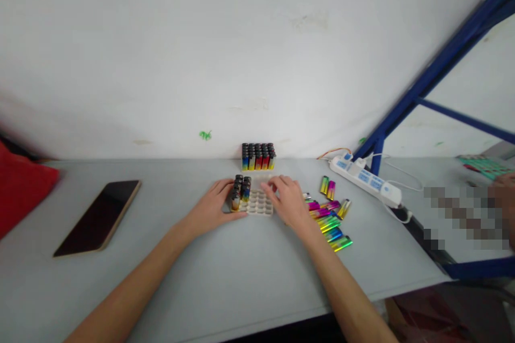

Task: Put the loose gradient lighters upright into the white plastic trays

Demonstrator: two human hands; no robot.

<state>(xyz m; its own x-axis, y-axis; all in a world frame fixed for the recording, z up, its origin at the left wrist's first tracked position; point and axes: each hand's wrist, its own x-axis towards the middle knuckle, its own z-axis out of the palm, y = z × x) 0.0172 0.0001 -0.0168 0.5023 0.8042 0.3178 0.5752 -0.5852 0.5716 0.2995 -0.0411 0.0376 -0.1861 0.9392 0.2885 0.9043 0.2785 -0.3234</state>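
Note:
A pale tray [262, 210] with rows of small round-cornered slots lies on the table in front of me. Black-topped lighters [237, 193] stand upright in its left part. Its right slots are bare. My left hand [215, 204] grips the tray's left side, thumb along the front edge and fingers behind. Over the tray's right edge, my right hand [288, 201] is curled with thumb and fingertips close together; what they hold, if anything, cannot be made out. Loose shiny lighters [328, 222] in green, pink, blue and yellow lie beside my right hand, partly hidden by it.
A full block of upright lighters [258, 158] stands against the wall. A dark tablet-like device [98, 217] and a red cloth-like item [24, 187] are at left. On the right are a white power strip [366, 179], cables and a blue metal frame [402, 110]. Another person's hand [505, 193] shows far right.

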